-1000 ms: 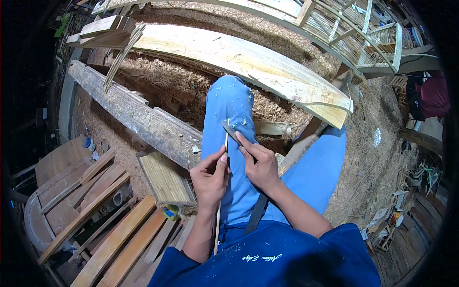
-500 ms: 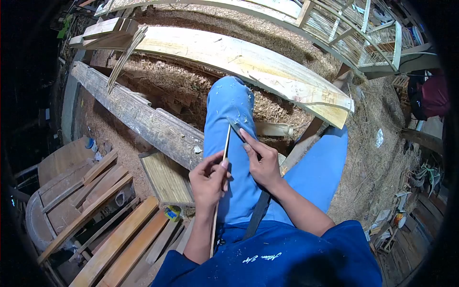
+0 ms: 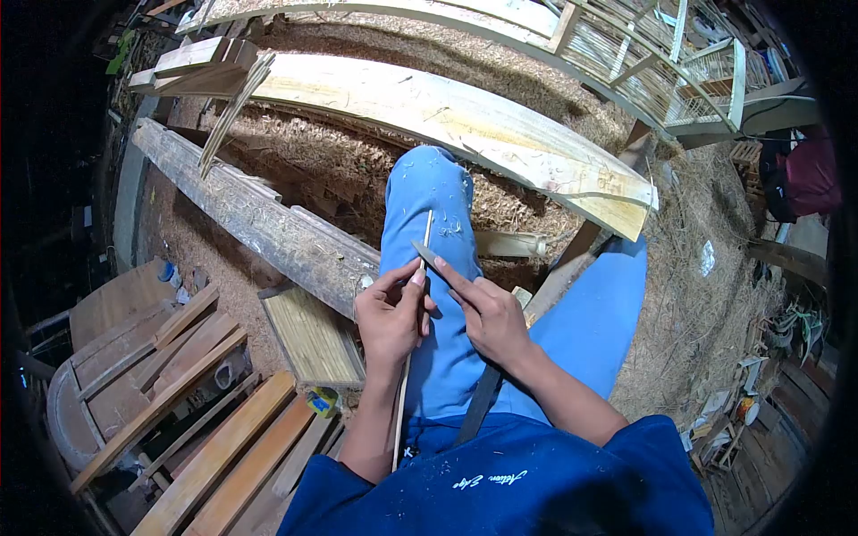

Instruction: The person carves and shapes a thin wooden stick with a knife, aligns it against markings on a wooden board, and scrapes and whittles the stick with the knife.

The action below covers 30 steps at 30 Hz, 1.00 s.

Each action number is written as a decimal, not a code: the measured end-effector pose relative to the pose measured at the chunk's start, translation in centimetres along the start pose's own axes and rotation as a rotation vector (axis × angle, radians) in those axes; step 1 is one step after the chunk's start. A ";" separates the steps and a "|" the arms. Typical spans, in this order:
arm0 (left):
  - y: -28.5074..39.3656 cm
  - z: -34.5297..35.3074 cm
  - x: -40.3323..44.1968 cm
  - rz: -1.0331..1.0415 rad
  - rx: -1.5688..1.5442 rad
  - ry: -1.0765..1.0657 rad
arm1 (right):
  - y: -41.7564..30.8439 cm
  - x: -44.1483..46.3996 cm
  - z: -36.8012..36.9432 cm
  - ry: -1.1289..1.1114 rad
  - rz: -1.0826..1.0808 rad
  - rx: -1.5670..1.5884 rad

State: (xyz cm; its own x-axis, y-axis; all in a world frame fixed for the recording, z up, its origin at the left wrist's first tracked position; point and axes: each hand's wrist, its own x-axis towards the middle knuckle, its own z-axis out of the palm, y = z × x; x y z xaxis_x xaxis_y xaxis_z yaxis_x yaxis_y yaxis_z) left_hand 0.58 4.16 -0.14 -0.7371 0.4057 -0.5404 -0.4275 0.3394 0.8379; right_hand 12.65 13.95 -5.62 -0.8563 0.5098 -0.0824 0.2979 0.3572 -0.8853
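A thin pale wooden strip runs from my waist up over the thigh of my blue trousers. Pinched on its upper part is my left hand, fingers closed. My right hand grips a knife, whose grey blade lies across the strip just above the left fingertips. A dark flat length extends from under the right hand toward my waist; whether it is the knife's handle I cannot tell. Small shavings cling to the trouser leg near the knee.
A long pale plank spans the space beyond my knee. Left of my leg lies a weathered beam, with a slatted wooden block and several cut boards nearer. Shavings cover the ground at right.
My right hand and the knife have drawn back down the strip toward the left fingers, the blade now lying more across it. The left hand has stayed nearly in place.
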 end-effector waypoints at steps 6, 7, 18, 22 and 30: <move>-0.4 -0.3 0.6 0.011 0.013 -0.005 | -0.1 -0.8 0.0 -0.044 -0.019 -0.073; -0.5 -0.3 0.7 0.009 0.013 -0.006 | -0.1 -0.8 0.1 -0.044 -0.018 -0.073; -1.3 -0.9 -0.4 0.049 -0.028 -0.025 | -0.7 -0.6 0.8 0.014 0.032 -0.099; -1.2 -1.2 -1.0 0.018 -0.037 -0.010 | -0.8 -0.7 1.0 0.008 0.025 -0.109; -1.4 -1.4 -1.9 0.026 -0.049 0.015 | -0.5 -1.0 1.3 -0.037 0.030 -0.137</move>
State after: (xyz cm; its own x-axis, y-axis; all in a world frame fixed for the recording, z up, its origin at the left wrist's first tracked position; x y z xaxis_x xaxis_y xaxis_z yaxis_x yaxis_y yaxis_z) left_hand 1.82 1.76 -0.20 -0.7558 0.4012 -0.5176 -0.4331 0.2866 0.8546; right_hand 12.81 12.27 -5.64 -0.8601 0.4939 -0.1273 0.3766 0.4467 -0.8116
